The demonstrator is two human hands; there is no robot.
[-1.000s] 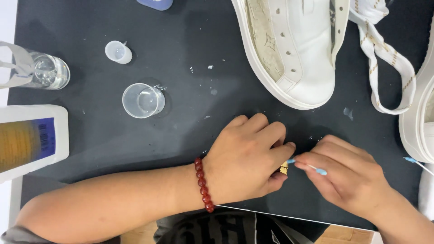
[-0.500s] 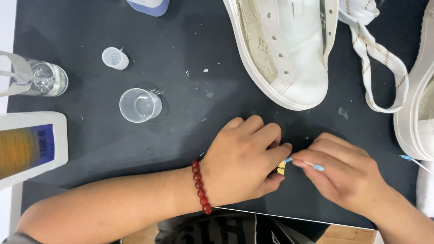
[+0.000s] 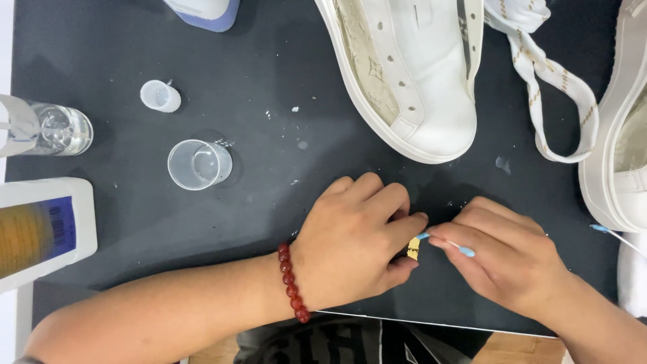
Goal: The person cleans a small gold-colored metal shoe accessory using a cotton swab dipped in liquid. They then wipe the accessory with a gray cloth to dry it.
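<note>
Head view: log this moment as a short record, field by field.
surface: black mat on a work table
left hand: left hand pinches a small gold piece at its fingertips; red bead bracelet on the wrist
right hand: right hand holds a blue-tipped cotton swab, one tip at the gold piece
above the hands: white sneaker, unlaced; loose white lace beside it
left side: empty clear cup, small white cap, glass bottle
right edge: second sneaker, another swab
</note>
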